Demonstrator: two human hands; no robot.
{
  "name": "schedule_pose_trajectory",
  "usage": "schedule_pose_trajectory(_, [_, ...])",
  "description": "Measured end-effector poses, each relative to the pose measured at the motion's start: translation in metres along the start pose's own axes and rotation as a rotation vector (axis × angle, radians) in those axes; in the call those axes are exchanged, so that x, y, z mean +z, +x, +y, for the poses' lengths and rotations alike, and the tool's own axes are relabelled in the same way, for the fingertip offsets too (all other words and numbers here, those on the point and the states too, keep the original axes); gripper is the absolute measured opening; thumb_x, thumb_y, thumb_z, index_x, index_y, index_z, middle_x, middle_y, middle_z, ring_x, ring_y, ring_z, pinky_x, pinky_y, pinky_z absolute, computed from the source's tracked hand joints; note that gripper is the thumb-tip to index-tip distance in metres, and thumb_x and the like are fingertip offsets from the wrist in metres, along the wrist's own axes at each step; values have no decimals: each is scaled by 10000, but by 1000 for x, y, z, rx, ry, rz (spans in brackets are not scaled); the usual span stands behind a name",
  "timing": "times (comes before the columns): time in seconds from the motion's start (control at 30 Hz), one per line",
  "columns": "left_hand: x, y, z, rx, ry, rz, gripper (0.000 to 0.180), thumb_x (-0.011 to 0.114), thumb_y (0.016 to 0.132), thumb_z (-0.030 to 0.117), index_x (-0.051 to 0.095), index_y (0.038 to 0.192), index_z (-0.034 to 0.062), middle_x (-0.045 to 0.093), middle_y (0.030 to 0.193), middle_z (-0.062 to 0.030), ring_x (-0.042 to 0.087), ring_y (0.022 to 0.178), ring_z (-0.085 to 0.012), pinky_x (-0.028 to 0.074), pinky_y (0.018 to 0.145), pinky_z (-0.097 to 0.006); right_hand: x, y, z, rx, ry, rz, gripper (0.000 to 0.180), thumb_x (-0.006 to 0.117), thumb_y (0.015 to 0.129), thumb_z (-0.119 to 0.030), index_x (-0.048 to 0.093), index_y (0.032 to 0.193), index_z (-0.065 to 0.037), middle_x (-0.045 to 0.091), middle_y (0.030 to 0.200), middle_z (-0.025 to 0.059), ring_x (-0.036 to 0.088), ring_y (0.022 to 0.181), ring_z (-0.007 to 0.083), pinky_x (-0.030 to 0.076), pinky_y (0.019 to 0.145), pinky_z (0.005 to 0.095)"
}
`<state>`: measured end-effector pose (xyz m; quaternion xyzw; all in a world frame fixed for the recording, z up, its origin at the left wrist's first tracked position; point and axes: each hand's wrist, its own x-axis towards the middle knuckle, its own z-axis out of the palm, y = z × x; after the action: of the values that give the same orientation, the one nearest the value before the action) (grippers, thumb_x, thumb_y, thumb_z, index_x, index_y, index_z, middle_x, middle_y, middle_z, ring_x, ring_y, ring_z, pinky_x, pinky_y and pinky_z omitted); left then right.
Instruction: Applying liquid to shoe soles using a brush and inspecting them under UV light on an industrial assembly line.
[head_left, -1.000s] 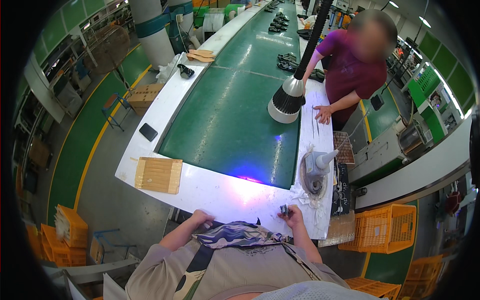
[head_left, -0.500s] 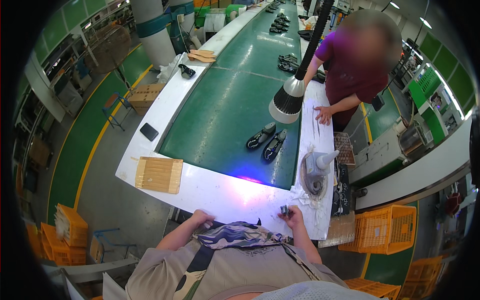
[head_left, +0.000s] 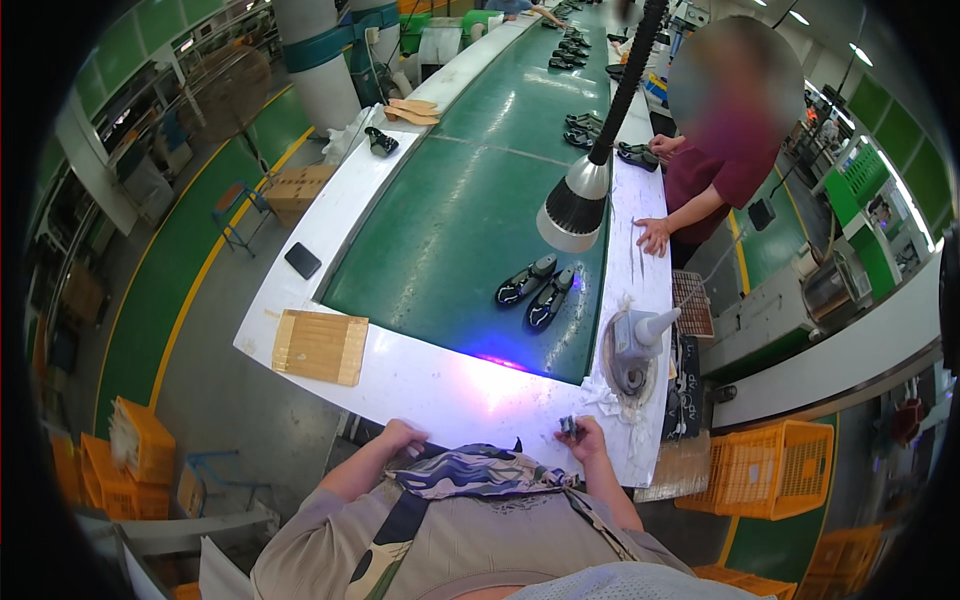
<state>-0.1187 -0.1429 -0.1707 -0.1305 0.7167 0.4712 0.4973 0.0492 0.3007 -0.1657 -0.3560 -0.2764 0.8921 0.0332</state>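
A small dark object [head_left: 568,426] sits pinched at the white table's [head_left: 450,385] near edge.

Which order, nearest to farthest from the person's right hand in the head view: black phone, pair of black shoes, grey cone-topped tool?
From the right hand:
1. Grey cone-topped tool, just ahead on the right.
2. Pair of black shoes, farther up on the green belt.
3. Black phone, far left on the white edge.

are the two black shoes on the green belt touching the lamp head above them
Apart. In the head view the pair of black shoes lies flat on the green belt, while the lamp head hangs from its arm with bare belt showing between them.
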Motion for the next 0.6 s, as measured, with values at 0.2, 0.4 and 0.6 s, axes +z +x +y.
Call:
schedule_pose_trajectory(0.2, [11,3,10,-31,98,74,189,757,793,200,695,779,22,682,645,-101,629,471,-201,439,359,-325,-13,7,4,35,-17,-6,221,581,800,-184,653,915,-10,695,899,161,669,802,329,555,788,555])
schedule_pose_trajectory(0.4, [46,38,70,41,-256,46,182,692,852,223,677,908,50,673,800,-76,538,574,-154,440,526,-325,-9,14,-10,-10,22,-23,62,578,853,-115,559,833,-60,661,830,138,655,705,292,581,657,487])
schedule_pose_trajectory(0.6, [134,71,164,-5,-491,-235,370,650,910,351,585,1113,49,679,1005,-117,608,684,-183,497,611,-304,0,-29,-49,-104,16,74,122,623,833,-91,521,769,-70,632,767,109,623,632,239,587,650,464])
